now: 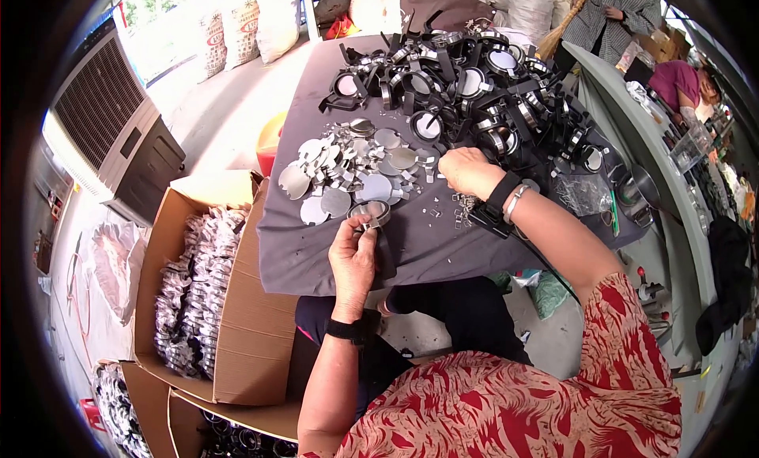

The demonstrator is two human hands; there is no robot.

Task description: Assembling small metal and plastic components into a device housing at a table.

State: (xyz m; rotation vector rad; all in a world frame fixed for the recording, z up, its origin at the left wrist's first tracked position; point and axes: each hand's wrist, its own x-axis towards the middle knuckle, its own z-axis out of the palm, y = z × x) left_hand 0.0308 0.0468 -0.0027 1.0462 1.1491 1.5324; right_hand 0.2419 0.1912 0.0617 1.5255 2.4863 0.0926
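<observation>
I see the grey-draped surface carrying a heap of black fittings and a lower pile of silver discs. My right hand curls beside the discs; I cannot tell whether its fingers grip anything. My left hand pinches a round metal-rimmed part near the front edge.

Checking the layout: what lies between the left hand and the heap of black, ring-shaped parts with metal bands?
Past the round silver metal piece the left hand holds, the head view shows a pile of flat silver metal discs on grey cloth.
</observation>
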